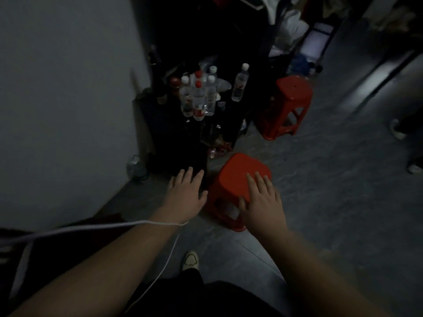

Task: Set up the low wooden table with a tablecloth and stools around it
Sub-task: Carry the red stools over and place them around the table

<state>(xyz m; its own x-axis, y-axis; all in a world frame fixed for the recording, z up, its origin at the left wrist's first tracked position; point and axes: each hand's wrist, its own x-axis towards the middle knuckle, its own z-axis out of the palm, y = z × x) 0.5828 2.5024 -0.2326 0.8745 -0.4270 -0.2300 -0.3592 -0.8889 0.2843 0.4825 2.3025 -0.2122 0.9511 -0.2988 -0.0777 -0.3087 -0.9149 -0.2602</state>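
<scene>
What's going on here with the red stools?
A person is reaching down to the near red stool. Their right hand lies flat on its seat, and their left hand is spread open beside it, holding nothing. A second red stool stands farther back on the floor, next to a dark stand of water bottles. No table or tablecloth is in view.

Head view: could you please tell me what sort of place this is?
Probably a dim indoor storage corner: bottles crowd a dark rack by the wall, and two red stools stand on the floor.
</scene>
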